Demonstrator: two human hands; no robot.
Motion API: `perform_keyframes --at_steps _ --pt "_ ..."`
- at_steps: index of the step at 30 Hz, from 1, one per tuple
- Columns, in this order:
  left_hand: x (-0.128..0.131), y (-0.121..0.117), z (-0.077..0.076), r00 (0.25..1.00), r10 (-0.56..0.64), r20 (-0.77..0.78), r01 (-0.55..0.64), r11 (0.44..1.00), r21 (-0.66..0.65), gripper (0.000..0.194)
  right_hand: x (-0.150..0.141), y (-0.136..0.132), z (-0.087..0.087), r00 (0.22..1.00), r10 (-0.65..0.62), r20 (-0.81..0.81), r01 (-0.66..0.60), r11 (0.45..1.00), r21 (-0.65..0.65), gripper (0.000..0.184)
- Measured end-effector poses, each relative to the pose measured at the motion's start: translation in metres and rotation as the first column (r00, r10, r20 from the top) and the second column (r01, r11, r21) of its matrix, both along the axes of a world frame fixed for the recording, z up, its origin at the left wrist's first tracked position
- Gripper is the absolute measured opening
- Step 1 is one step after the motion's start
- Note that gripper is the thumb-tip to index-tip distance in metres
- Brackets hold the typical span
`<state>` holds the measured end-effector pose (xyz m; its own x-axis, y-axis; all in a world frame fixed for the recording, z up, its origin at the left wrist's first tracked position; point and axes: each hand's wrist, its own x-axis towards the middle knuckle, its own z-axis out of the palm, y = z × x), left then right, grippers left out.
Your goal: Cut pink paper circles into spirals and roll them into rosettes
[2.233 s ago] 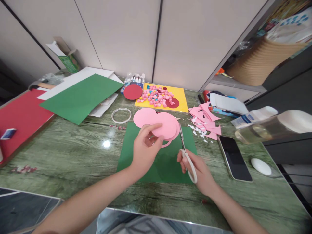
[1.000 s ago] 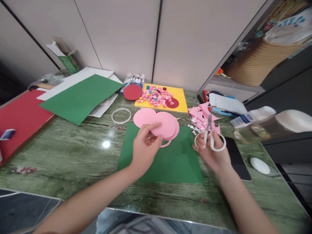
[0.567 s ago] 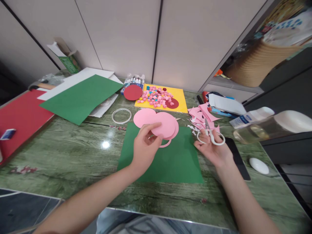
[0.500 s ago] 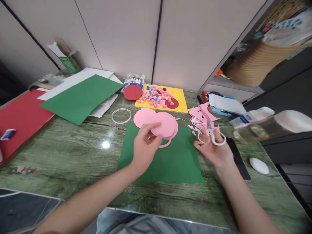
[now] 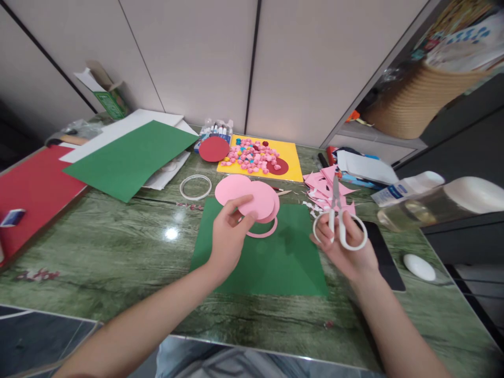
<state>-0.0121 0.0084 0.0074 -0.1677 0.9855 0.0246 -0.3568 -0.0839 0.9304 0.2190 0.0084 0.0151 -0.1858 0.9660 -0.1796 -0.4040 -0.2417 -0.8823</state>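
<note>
My left hand (image 5: 228, 236) pinches a stack of pink paper circles (image 5: 258, 200) held just above a green paper sheet (image 5: 271, 257). A thin pink curved strip (image 5: 264, 233) hangs from the circles onto the sheet. Another pink circle (image 5: 232, 188) lies behind them on the table. My right hand (image 5: 346, 247) grips white-handled scissors (image 5: 339, 226), blades closed and pointing up and away, over the heap of pink paper scraps (image 5: 328, 190).
A phone (image 5: 380, 251) lies under my right wrist. A white ring (image 5: 196, 186), a red disc (image 5: 213, 149), and a yellow sheet with pink beads (image 5: 258, 156) sit behind. Large green (image 5: 129, 157) and red (image 5: 31, 194) sheets lie left; bottles (image 5: 425, 202) stand right.
My right hand carried the scissors from the circles' edge off to the right and turned the blades upward. My left hand shifted the pink circles slightly left, baring more of the curved strip.
</note>
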Motion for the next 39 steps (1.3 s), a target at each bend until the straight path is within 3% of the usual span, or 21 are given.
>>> perform_keyframes --at_steps 2,5,9,13,21,29,39 --pt "0.0 0.0 0.0 1.0 0.018 -0.02 -0.018 1.0 0.008 0.026 -0.007 -0.008 0.0 0.989 0.1 0.104 -0.111 0.988 0.104 0.042" --pt "0.0 0.0 0.0 0.994 0.047 -0.096 -0.043 0.998 0.04 0.025 -0.016 -0.021 -0.004 0.903 0.299 0.31 -0.371 0.905 0.21 0.051" --pt "0.001 -0.002 0.004 0.973 0.1 -0.208 -0.075 0.989 0.124 0.025 -0.025 -0.032 -0.007 0.782 0.406 0.473 -0.519 0.844 0.133 0.053" --pt "0.001 -0.004 0.006 0.962 0.124 -0.242 -0.078 0.978 0.193 0.029 -0.03 -0.036 -0.004 0.731 0.418 0.539 -0.528 0.848 0.058 0.052" --pt "0.001 -0.003 0.004 0.959 0.146 -0.244 -0.094 0.973 0.213 0.03 -0.034 -0.036 -0.003 0.732 0.412 0.543 -0.514 0.857 0.043 0.05" --pt "0.007 -0.011 0.007 0.956 0.063 -0.286 -0.012 0.984 0.178 0.03 -0.035 -0.039 -0.009 0.805 0.385 0.452 -0.461 0.885 0.067 0.046" --pt "0.007 -0.012 0.006 0.959 0.061 -0.276 -0.002 0.978 0.208 0.032 -0.037 -0.041 -0.009 0.795 0.342 0.501 -0.439 0.894 0.085 0.048"
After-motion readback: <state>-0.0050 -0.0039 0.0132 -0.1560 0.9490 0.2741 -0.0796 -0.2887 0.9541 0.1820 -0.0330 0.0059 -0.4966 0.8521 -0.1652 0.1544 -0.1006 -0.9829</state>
